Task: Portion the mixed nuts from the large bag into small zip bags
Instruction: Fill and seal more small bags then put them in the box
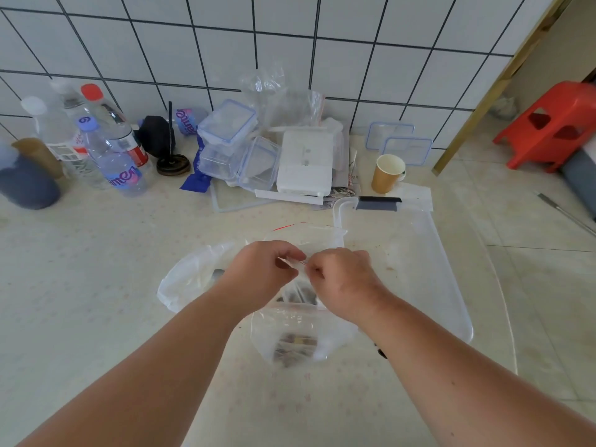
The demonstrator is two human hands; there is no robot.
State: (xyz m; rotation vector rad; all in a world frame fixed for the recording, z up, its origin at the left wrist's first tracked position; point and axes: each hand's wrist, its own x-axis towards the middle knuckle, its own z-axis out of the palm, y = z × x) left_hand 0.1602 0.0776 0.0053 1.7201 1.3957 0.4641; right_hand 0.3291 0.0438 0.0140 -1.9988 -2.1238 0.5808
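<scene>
Plainly at risk: pinched a small zip bag by its red-lined mouth, left hand and right hand each with fingers curled on one lip, held just above the large bag. Could have slipped from so thin a grip, or torn at the seam if pulled apart too hard; could have spilled nuts onto the counter if tilted. Counted, left to right: four or so water bottles far beyond the left hand; one large bag under and left of both hands; one filled zip bag just below the wrists, dark nuts inside; one more flat zip bag just beyond the fingers; one paper cup beyond the right hand; one clear bin to its right.
</scene>
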